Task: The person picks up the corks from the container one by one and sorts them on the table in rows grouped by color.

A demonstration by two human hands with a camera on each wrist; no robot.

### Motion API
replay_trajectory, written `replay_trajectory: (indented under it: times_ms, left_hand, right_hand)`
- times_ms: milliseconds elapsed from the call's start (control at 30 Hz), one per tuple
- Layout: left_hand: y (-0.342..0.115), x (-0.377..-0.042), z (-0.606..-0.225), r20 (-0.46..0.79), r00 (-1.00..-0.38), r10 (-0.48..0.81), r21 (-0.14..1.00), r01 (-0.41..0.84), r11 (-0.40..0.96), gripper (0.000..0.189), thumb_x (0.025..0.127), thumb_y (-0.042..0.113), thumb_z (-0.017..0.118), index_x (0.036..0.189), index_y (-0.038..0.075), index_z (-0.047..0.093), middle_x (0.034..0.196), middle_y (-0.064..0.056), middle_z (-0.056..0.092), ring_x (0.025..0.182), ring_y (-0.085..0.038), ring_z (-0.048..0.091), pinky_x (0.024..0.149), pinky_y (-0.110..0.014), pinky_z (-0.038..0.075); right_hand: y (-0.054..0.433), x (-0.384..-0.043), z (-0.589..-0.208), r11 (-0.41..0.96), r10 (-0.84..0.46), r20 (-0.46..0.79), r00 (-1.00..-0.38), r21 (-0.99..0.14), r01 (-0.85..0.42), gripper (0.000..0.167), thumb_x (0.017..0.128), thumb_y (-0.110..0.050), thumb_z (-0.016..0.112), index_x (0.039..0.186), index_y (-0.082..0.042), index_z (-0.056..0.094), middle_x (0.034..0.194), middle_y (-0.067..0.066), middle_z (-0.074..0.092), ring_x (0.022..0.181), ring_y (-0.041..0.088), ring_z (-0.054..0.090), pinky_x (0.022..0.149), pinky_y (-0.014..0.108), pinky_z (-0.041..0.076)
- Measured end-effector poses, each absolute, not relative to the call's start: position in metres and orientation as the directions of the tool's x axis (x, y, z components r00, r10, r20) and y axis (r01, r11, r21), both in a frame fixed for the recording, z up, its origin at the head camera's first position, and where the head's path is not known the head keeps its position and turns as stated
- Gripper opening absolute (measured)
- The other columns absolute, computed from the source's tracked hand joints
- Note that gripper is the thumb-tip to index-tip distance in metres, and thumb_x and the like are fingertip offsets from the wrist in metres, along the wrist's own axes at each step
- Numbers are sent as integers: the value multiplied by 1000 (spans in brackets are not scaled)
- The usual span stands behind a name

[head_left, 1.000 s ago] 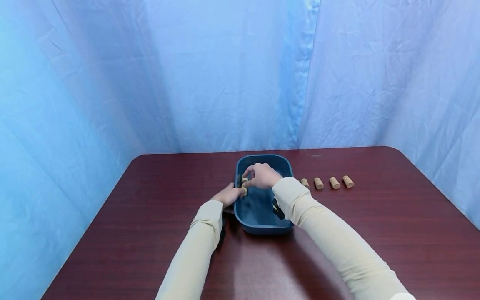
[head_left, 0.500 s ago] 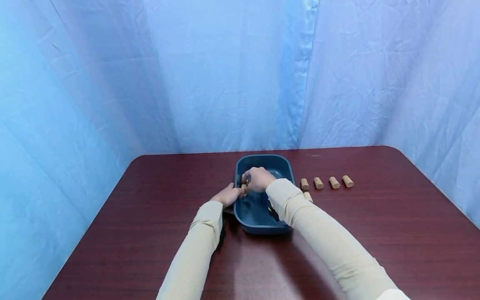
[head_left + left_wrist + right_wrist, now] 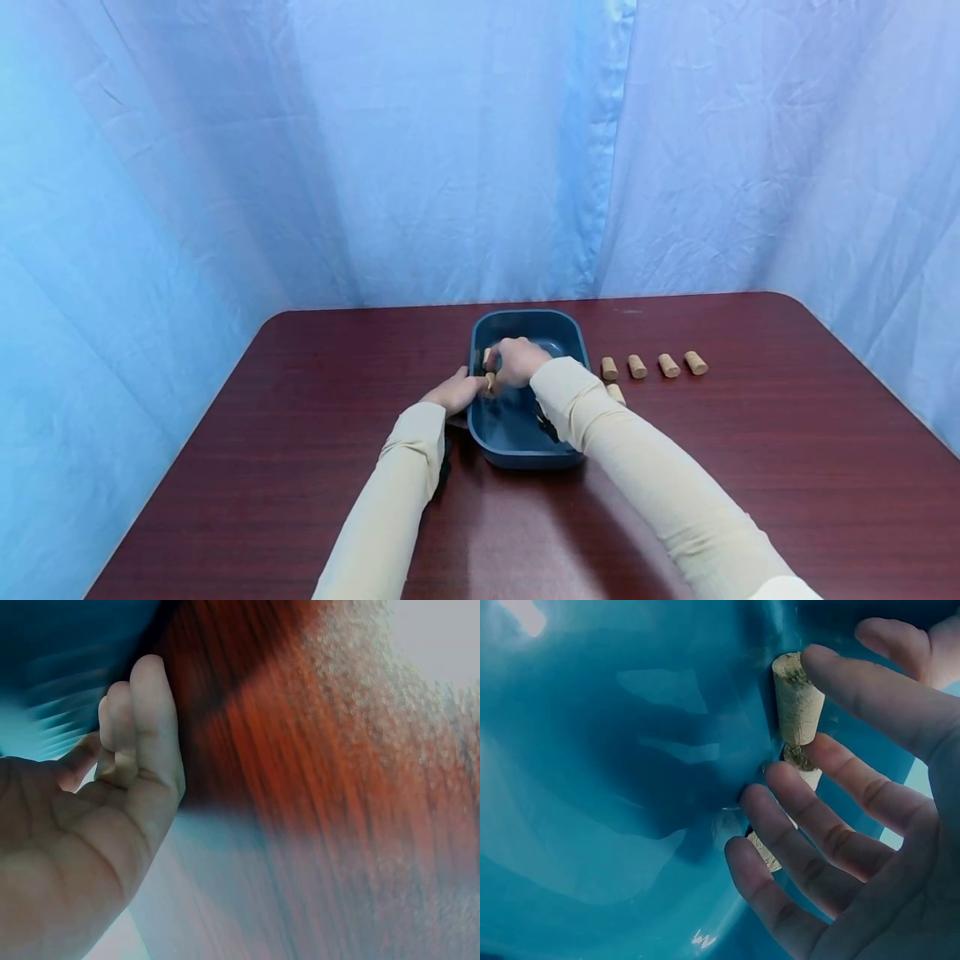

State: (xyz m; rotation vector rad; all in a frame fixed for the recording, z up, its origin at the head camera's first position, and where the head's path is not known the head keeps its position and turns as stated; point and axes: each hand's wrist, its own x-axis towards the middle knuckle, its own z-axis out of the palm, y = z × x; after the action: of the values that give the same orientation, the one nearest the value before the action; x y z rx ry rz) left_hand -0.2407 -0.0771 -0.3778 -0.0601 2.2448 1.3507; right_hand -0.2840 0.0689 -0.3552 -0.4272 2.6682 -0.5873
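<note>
A dark blue rectangular basin (image 3: 528, 460) with rounded corners stands on the table. My left hand (image 3: 455, 391) grips its left wall, thumb over the rim and fingers (image 3: 154, 712) along the outside. Inside, my right hand (image 3: 517, 362) pinches a tapered cork (image 3: 799, 709) by its two ends between thumb and index finger, beside the left wall. Behind it in line lie a second cork (image 3: 808, 777) and a third cork (image 3: 765, 851), partly hidden by the fingers. The right hand's other fingers are spread and loosely bent.
On the reddish-brown table (image 3: 750, 467), several corks stand in a row right of the basin, among them the end cork (image 3: 696, 362). Another cork (image 3: 615, 393) is partly covered by the right sleeve (image 3: 637, 450). A pale blue curtain (image 3: 450, 167) hangs behind the table.
My right hand has shifted slightly left and towards me inside the basin, showing a cork farther back along the wall. The sleeve has uncovered a cork on the table. My left hand stays put.
</note>
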Motion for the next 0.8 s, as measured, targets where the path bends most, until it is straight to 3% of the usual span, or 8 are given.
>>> replay_trajectory:
  times_ms: [433, 633, 800]
  left_hand:
    - [-78, -246, -382, -447, -870, 208, 804, -288, 521, 67, 91, 22, 45, 152, -1, 27, 148, -23, 38, 114, -32, 55, 85, -43, 54]
    - [-77, -246, -383, -457, -871, 182, 792, -305, 529, 71, 92, 22, 44, 156, 1, 24, 152, -23, 37, 118, -33, 54, 88, -45, 55]
    - [-76, -246, -384, -461, -872, 163, 782, -313, 539, 76, 90, 22, 44, 159, 2, 19, 155, -24, 35, 121, -35, 53, 89, -47, 55]
  right_hand:
    - [71, -281, -349, 878, -359, -293, -886, -428, -215, 35, 89, -17, 78, 124, -12, 72, 137, 16, 59, 108, 29, 58, 92, 42, 51]
    - [80, -280, -342, 873, -354, -255, -900, -435, -220, 31, 90, -17, 77, 120, -12, 72, 125, 13, 64, 97, 25, 59, 88, 43, 53]
    - [89, -277, -329, 872, -346, -228, -910, -437, -222, 36, 91, -20, 77, 125, -10, 69, 111, 12, 64, 94, 25, 59, 86, 42, 53]
